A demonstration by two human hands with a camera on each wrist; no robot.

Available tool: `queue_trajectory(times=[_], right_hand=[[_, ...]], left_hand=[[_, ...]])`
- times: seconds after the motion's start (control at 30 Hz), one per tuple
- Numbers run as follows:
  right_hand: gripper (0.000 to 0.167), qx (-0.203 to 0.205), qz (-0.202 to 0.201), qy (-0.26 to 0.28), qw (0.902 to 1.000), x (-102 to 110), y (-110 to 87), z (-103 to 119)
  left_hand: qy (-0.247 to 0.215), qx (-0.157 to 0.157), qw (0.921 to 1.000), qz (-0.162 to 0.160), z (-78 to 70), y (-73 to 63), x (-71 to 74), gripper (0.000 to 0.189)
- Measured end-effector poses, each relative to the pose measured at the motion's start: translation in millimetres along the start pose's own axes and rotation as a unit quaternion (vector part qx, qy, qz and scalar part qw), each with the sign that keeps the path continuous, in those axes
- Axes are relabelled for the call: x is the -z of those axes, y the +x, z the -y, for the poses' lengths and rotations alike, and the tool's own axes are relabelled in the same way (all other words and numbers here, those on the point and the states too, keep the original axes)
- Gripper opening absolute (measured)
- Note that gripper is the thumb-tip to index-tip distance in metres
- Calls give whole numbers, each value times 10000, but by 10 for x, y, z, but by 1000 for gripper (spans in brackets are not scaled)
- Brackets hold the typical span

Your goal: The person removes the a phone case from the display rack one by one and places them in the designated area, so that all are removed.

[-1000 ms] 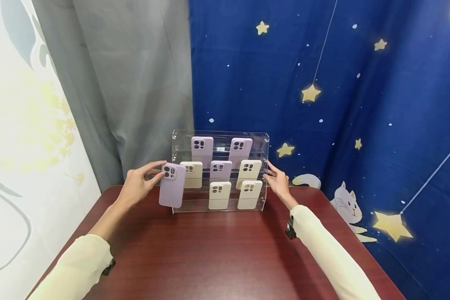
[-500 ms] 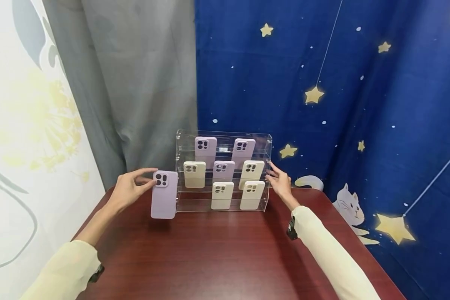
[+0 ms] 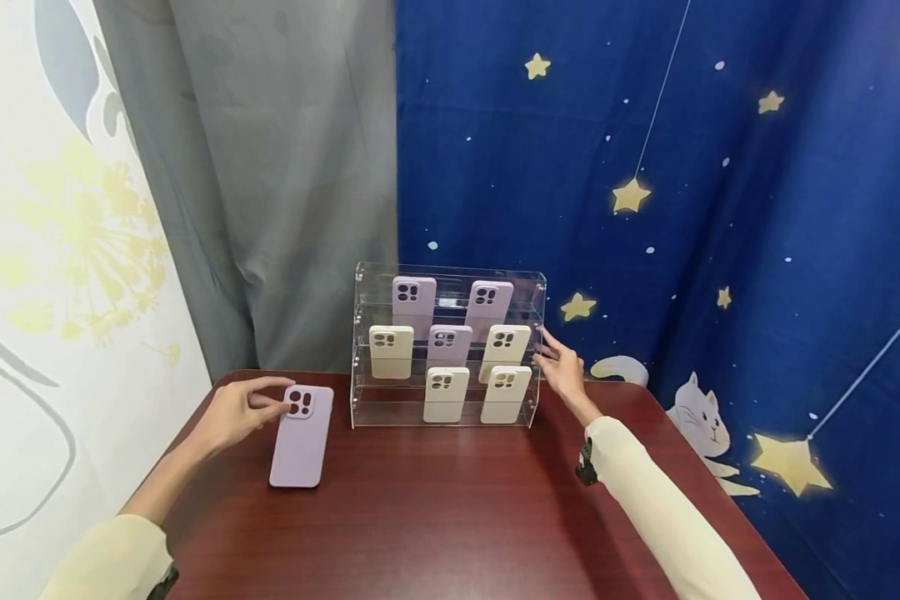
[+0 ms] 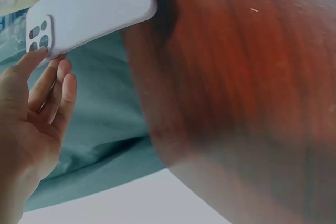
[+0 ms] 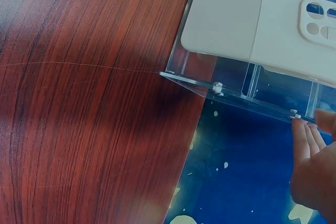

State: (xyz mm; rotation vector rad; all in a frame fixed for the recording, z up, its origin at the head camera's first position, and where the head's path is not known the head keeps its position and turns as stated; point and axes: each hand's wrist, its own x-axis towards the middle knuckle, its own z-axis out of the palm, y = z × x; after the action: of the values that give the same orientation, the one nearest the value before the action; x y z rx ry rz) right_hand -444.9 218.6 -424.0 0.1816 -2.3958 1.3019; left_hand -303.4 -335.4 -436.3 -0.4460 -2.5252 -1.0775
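My left hand [image 3: 236, 412] pinches a lilac phone case [image 3: 300, 446] by its upper left corner, beside the camera cutouts. The case stands tilted, low over the table left of the stand; whether its bottom edge touches the wood I cannot tell. My right hand [image 3: 562, 367] holds the right side panel of a clear acrylic tiered display stand [image 3: 390, 414], thumb by the front edge and fingers at the outer side. Lilac cases, one of them the upper left case [image 3: 414, 304], and cream cases, one of them the front right case [image 5: 226, 22], lean on its tiers.
The dark red wooden table [image 3: 420, 508] spreads in front of the stand, its rounded left edge near my left hand. Behind it hang a grey curtain [image 3: 307, 167] and a blue star-patterned curtain [image 3: 525, 183]. A white patterned panel [image 3: 52, 292] stands at the left.
My left hand has brought the lilac case away from the stand's left side, leftward, down and toward me. The right hand stays at the stand's side panel.
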Motion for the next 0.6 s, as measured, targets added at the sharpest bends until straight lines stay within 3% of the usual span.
queue_trajectory(times=[0.3,0.6], right_hand=[[63,1,34,49,10000,6,-11,12],[64,-80,22,131,9999,-3,-10,8]], left_hand=[[0,256,9993,271,208,-120,-45,40],[-285,665,9972,205,386,-173,-189,36]])
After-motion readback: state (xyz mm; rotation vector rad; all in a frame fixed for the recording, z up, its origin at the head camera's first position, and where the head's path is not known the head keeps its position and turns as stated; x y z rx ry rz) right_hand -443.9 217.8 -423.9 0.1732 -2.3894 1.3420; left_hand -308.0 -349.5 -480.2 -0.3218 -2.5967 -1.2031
